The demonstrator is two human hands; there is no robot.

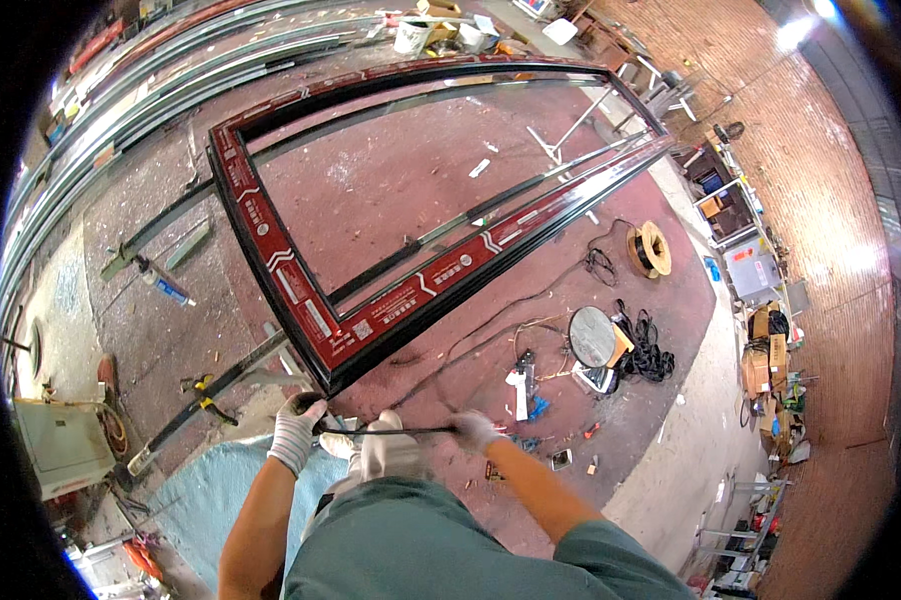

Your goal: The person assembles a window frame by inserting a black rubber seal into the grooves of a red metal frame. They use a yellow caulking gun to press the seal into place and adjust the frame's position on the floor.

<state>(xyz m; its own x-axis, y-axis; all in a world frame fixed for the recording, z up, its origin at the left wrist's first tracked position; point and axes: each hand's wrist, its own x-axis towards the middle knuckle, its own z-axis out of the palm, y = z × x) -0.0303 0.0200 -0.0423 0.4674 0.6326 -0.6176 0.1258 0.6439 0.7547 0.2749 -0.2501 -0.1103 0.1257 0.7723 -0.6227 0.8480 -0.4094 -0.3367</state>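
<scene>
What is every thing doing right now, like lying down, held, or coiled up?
Thin black rubber strip: held stretched between both hands.
Left hand: gloved, closed on the strip's end.
Right hand: gloved, closed on the strip.
Big dark-red metal frame: lying flat on the floor.
Black cable: bundled in a heap.
Yellow spool: lying on the floor.

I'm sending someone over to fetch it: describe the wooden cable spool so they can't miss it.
Start at the big dark-red window frame lying on the floor and follow its long right-hand rail. Just off that rail, on the reddish floor, lies the cable spool. It is a pale wooden reel with round flanges, lighter than the black cable bundle nearer the person.
</scene>
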